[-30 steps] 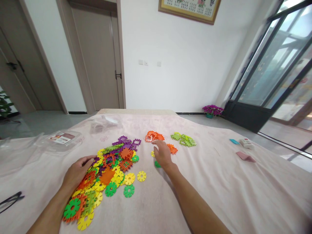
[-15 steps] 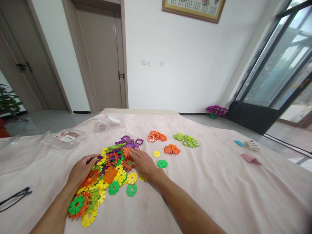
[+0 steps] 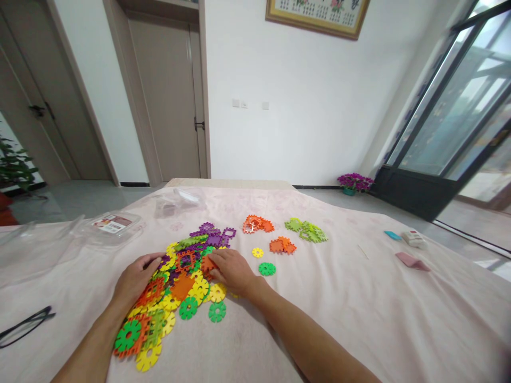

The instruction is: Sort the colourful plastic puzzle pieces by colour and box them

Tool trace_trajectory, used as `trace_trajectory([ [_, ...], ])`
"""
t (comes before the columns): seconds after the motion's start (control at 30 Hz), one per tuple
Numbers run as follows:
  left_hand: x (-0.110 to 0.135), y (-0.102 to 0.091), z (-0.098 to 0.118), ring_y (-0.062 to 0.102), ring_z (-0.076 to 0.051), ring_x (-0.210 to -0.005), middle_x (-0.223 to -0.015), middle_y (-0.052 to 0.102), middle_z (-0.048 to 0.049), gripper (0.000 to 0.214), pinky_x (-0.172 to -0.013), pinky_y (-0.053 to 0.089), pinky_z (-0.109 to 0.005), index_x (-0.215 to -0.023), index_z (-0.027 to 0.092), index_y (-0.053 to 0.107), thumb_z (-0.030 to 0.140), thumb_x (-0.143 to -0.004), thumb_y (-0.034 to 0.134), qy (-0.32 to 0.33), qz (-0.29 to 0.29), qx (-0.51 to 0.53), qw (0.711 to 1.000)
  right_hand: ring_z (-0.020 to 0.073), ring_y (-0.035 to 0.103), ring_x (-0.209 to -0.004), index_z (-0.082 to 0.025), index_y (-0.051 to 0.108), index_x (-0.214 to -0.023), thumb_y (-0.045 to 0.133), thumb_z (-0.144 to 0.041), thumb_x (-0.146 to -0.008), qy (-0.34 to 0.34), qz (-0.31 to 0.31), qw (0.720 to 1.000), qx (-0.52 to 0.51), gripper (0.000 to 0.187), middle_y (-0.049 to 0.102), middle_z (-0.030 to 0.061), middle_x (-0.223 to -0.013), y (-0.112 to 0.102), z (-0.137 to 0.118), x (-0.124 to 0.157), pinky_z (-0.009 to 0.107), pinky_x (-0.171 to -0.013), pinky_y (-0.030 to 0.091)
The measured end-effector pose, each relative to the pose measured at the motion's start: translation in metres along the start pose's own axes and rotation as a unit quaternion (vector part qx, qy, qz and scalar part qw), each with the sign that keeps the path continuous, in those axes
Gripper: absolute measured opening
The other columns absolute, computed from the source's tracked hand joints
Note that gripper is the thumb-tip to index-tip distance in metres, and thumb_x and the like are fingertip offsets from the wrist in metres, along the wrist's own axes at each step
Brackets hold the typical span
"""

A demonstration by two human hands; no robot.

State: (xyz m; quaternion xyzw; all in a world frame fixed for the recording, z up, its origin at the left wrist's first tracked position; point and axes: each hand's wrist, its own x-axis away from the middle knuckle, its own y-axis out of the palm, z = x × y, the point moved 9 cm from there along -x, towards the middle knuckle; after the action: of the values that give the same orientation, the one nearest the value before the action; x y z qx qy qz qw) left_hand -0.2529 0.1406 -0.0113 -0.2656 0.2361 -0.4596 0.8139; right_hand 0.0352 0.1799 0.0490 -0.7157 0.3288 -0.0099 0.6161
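**Pile [image 3: 170, 303] of pieces, a hand at either side**

The right hand [image 3: 232, 269] lies over the pile's right side, fingers bent against an orange piece [image 3: 206, 266]; whether they pinch it or only rest on it, I cannot tell. The left hand [image 3: 138, 279] lies along the left edge, fingers loosely curled; whether it grasps anything is hidden. The orange piece sits just beyond a yellow disc [image 3: 215, 297], all of it on a pink cloth [image 3: 379, 319].

It looks like thin plastic, so probably light, stiff, a little slick and not fragile. The notched edge should give a better hold than the flat face, though its teeth could catch on neighbours.

What shows of it seems squarish, with no clear long axis; its tilt is partly hidden by the fingers. The pile itself stretches from the near left away to the purple pieces [image 3: 214, 241] at its far right end.
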Motion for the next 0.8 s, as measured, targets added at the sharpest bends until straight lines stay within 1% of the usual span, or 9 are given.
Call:
trace_trajectory([
  [0.07, 0.000, 0.001, -0.001, 0.070, -0.025, -0.110, -0.120, 0.077, -0.0012, 0.046, -0.098, 0.050, -0.032, -0.116, 0.027, 0.076, 0.055, -0.086, 0.055, -0.003, -0.002, 0.001, 1.000, 0.0229, 0.062, -0.117, -0.021, 0.061, -0.127, 0.054, -0.028, -0.101, 0.005, 0.023, 1.000, -0.017, 0.028, 0.069, 0.0098, -0.127, -0.002, -0.002, 0.004, 0.038, -0.105, 0.046],
  [0.13, 0.000, 0.000, -0.002, 0.071, -0.025, -0.108, -0.120, 0.077, -0.0016, 0.046, -0.098, 0.051, -0.032, -0.116, 0.027, 0.076, 0.055, -0.086, 0.055, -0.008, -0.002, -0.003, 1.000, 0.0216, 0.063, -0.116, -0.021, 0.062, -0.124, 0.047, -0.026, -0.104, 0.012, 0.056, 0.997, -0.043, 0.027, 0.070, 0.0090, -0.124, -0.007, 0.000, 0.007, 0.037, -0.105, 0.047],
  [0.2, 0.001, -0.001, -0.002, 0.071, -0.026, -0.107, -0.119, 0.077, -0.0021, 0.047, -0.099, 0.050, -0.033, -0.116, 0.027, 0.076, 0.056, -0.086, 0.055, -0.010, 0.000, -0.011, 1.000, 0.0215, 0.064, -0.111, -0.021, 0.065, -0.121, 0.042, -0.027, -0.105, 0.040, 0.089, 0.993, -0.068, 0.028, 0.072, 0.0085, -0.119, -0.012, 0.009, 0.009, 0.036, -0.101, 0.049],
  [0.33, 0.000, -0.001, -0.001, 0.070, -0.028, -0.108, -0.118, 0.077, -0.0035, 0.049, -0.100, 0.050, -0.036, -0.116, 0.027, 0.076, 0.058, -0.085, 0.055, -0.009, 0.002, -0.013, 1.000, 0.0239, 0.068, -0.104, -0.024, 0.070, -0.116, 0.046, -0.027, -0.102, 0.149, 0.163, 0.971, -0.097, 0.028, 0.075, 0.0078, -0.113, -0.029, 0.053, 0.019, 0.038, -0.096, 0.053],
  [0.47, -0.001, 0.000, -0.002, 0.070, -0.028, -0.110, -0.120, 0.077, -0.0035, 0.048, -0.100, 0.050, -0.035, -0.115, 0.026, 0.076, 0.057, -0.084, 0.056, 0.000, -0.001, -0.008, 1.000, 0.0221, 0.069, -0.102, -0.024, 0.068, -0.122, 0.048, -0.025, -0.098, 0.264, 0.234, 0.931, -0.094, 0.031, 0.076, 0.0054, -0.110, -0.060, 0.108, 0.044, 0.036, -0.095, 0.052],
  [0.57, -0.002, 0.000, -0.005, 0.070, -0.027, -0.110, -0.121, 0.077, -0.0032, 0.047, -0.099, 0.051, -0.035, -0.115, 0.026, 0.076, 0.056, -0.086, 0.055, -0.004, 0.000, -0.007, 1.000, 0.0215, 0.069, -0.100, -0.023, 0.069, -0.118, 0.045, -0.028, -0.099, 0.353, 0.249, 0.900, -0.055, 0.032, 0.076, 0.0052, -0.108, -0.085, 0.146, 0.069, 0.034, -0.092, 0.051],
  [0.67, -0.002, -0.001, -0.005, 0.071, -0.027, -0.109, -0.120, 0.077, -0.0043, 0.047, -0.097, 0.053, -0.034, -0.115, 0.025, 0.076, 0.055, -0.085, 0.057, -0.002, 0.001, -0.005, 1.000, 0.0214, 0.069, -0.101, -0.026, 0.071, -0.116, 0.043, -0.030, -0.099, 0.433, 0.241, 0.869, -0.012, 0.033, 0.076, 0.0042, -0.109, -0.102, 0.177, 0.095, 0.033, -0.089, 0.050],
  [0.73, -0.002, -0.001, -0.005, 0.071, -0.027, -0.110, -0.121, 0.077, -0.0043, 0.047, -0.097, 0.053, -0.034, -0.116, 0.025, 0.076, 0.055, -0.085, 0.057, -0.002, 0.000, -0.007, 1.000, 0.0220, 0.068, -0.104, -0.026, 0.072, -0.118, 0.043, -0.029, -0.098, 0.465, 0.240, 0.852, 0.015, 0.035, 0.075, 0.0055, -0.112, -0.109, 0.191, 0.109, 0.033, -0.091, 0.049],
  [0.8, -0.002, -0.001, -0.003, 0.071, -0.027, -0.110, -0.122, 0.077, -0.0034, 0.047, -0.097, 0.053, -0.034, -0.115, 0.026, 0.076, 0.056, -0.085, 0.056, 0.000, -0.003, -0.009, 1.000, 0.0239, 0.065, -0.112, -0.023, 0.072, -0.121, 0.044, -0.028, -0.097, 0.477, 0.248, 0.842, 0.046, 0.038, 0.073, 0.0089, -0.118, -0.115, 0.201, 0.121, 0.036, -0.097, 0.048],
])
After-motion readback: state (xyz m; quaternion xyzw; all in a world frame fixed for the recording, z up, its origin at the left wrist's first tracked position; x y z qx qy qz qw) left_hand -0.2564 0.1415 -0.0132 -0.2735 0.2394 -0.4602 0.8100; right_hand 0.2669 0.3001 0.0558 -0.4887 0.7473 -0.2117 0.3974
